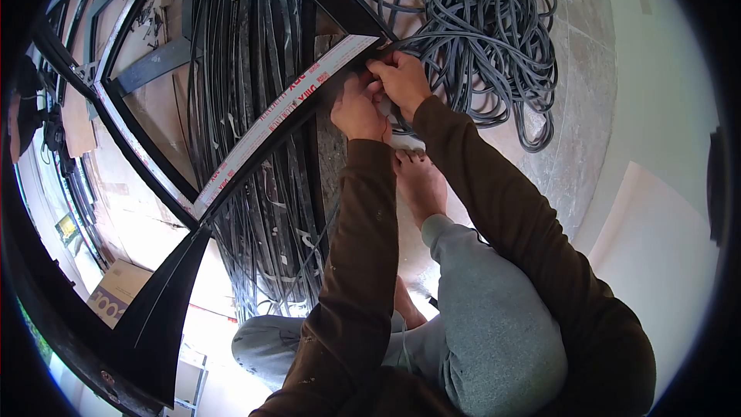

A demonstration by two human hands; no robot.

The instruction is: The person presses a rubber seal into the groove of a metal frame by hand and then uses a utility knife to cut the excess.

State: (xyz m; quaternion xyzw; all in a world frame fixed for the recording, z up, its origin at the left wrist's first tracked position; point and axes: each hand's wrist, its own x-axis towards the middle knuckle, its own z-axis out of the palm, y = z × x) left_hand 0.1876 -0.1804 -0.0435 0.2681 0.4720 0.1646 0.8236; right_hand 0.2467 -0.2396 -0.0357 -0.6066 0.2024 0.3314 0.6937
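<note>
A dark frame bar with a white, red-lettered film strip (266, 117) runs diagonally from lower left to upper right. Close to its upper right corner, my left hand (361, 110) has its fingers curled at the bar's dark edge. My right hand (401, 81) is beside it, thumb and fingers pinched at the same corner. Whatever lies between the fingers of either hand is too small or hidden to name. The two hands nearly touch.
A tangled pile of grey rubber cord (494, 38) lies on the floor beyond my right hand. Long black strips (266, 185) are bundled under the frame. A cardboard box (120, 292) is at lower left. My bare foot (421, 185) rests below my hands.
</note>
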